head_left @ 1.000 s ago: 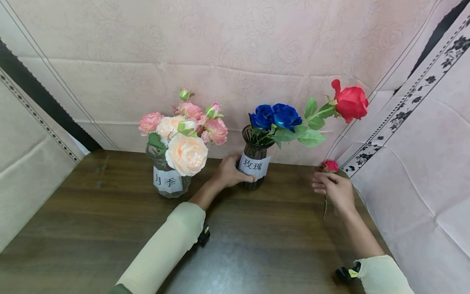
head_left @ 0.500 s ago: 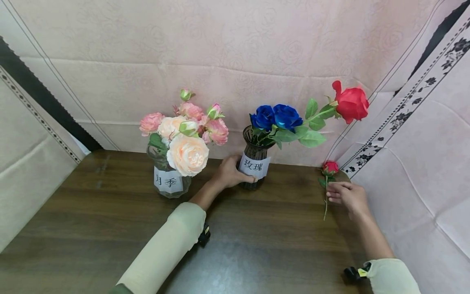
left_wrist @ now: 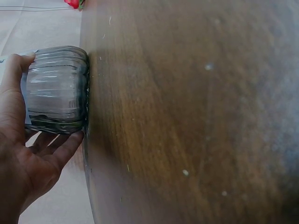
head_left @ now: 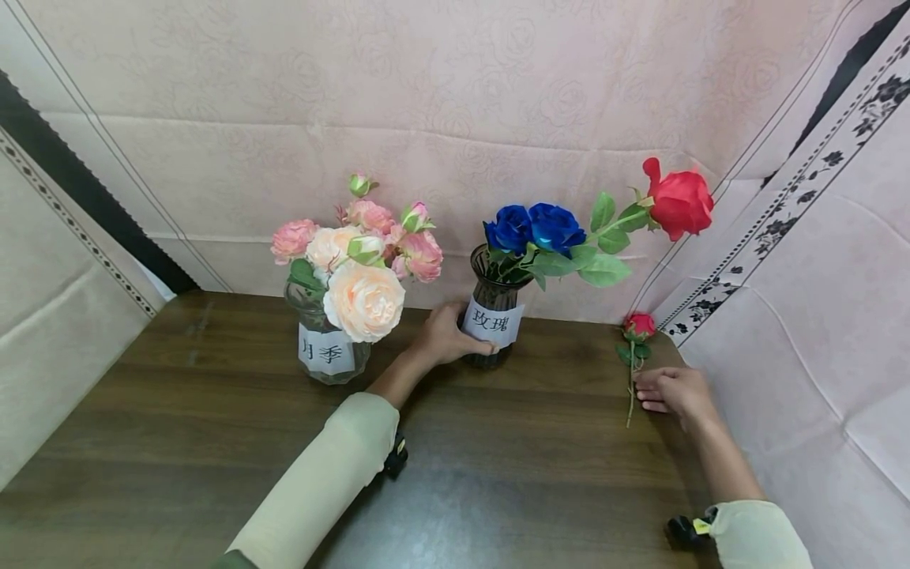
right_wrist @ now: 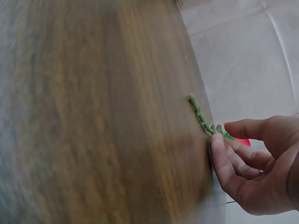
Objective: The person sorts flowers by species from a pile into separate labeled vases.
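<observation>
My left hand (head_left: pixel 449 333) grips a dark ribbed glass vase (head_left: pixel 490 359) low on its body, thumb across the paper label (head_left: pixel 493 319); the left wrist view shows the fingers under the far side of the vase (left_wrist: pixel 58 88). Two blue roses (head_left: pixel 533 227) and a tall red rose (head_left: pixel 680 199) lean right out of it. A shorter red rose (head_left: pixel 639 323) lies along the table's right edge. Beside its stem (head_left: pixel 630 395) is my right hand (head_left: pixel 675 393), fingers around the stem (right_wrist: pixel 198 112) but slightly parted in the right wrist view.
To the left stands a clear glass vase (head_left: pixel 330 371) with a paper label, filled with pink and peach flowers (head_left: pixel 363 301). Patterned cloth (head_left: pixel 455 87) hangs behind and on both sides of the brown wooden table (head_left: pixel 455 474).
My right hand has moved down and right along the small rose's stem, uncovering its leaves. That rose lies in nearly the same place. My left hand stays on the vase.
</observation>
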{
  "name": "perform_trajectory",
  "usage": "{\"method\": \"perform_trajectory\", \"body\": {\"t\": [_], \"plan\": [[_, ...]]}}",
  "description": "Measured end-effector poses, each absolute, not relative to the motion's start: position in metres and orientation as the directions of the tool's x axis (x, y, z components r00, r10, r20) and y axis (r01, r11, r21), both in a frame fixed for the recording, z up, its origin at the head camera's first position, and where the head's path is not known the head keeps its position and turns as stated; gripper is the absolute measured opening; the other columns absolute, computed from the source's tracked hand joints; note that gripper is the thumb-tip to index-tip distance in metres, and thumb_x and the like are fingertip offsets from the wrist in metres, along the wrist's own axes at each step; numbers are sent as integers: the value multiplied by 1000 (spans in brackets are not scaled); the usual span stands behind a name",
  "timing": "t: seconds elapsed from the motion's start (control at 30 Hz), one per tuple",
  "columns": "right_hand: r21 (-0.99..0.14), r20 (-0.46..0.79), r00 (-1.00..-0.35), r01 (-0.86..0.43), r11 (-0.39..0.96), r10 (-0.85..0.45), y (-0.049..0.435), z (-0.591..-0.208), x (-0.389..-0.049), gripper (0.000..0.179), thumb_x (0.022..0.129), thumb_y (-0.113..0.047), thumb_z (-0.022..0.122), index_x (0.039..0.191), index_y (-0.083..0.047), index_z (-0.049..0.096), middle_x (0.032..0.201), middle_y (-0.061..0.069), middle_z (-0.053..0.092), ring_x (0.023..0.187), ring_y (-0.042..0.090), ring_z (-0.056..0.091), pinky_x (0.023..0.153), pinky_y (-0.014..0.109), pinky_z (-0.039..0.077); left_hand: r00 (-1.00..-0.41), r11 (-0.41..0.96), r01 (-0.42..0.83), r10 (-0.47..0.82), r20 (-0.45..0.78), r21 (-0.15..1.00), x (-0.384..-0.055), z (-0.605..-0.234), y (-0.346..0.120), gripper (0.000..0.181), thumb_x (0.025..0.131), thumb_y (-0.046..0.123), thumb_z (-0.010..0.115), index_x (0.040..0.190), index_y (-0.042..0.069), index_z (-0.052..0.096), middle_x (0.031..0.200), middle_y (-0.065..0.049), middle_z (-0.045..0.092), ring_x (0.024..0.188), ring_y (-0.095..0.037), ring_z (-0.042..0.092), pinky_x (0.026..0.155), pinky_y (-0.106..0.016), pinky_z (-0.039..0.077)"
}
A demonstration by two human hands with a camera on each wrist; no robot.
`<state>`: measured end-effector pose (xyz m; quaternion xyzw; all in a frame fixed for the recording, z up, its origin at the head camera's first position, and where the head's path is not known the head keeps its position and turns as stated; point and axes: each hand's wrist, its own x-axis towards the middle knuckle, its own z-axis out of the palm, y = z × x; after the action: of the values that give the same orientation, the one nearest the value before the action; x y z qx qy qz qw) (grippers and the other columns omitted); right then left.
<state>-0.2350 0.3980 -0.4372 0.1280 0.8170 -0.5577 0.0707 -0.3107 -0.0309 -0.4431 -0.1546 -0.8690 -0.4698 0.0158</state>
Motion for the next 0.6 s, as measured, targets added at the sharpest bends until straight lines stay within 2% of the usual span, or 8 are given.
{"method": "perform_trajectory", "body": {"t": [0.17,0.27,0.43,0.6], "plan": [[-822,-239,-956,292,489,169,391,-436,-235,36,104,-10,76,127,18,74,81,-10,81,70,1,73,66,23,66,-949,513,292,258,179,808,-311,-443,-32,75,76,37,105,138,7,74,132,-12,81,122,-30,76,111,-50,61],[-763,-208,-958,284,580,196,385,-434,-236,37,102,-14,79,122,17,76,78,-6,80,68,0,71,63,22,64,-949,515,294,257,182,805,-311,-443,-32,76,77,37,105,138,7,73,133,-12,81,122,-30,76,111,-50,61],[-712,-193,-962,274,647,195,376,-430,-237,33,101,-9,75,119,18,76,78,-2,78,67,1,68,62,20,63,-948,519,296,260,181,802,-311,-444,-32,77,77,37,105,139,6,73,134,-13,80,124,-31,76,112,-50,60],[-762,-270,-948,316,565,166,372,-428,-240,37,104,0,61,132,24,65,97,10,80,78,3,68,69,23,66,-948,517,296,261,181,803,-311,-444,-32,77,76,37,105,139,6,73,134,-13,80,123,-31,75,112,-51,60]]}}
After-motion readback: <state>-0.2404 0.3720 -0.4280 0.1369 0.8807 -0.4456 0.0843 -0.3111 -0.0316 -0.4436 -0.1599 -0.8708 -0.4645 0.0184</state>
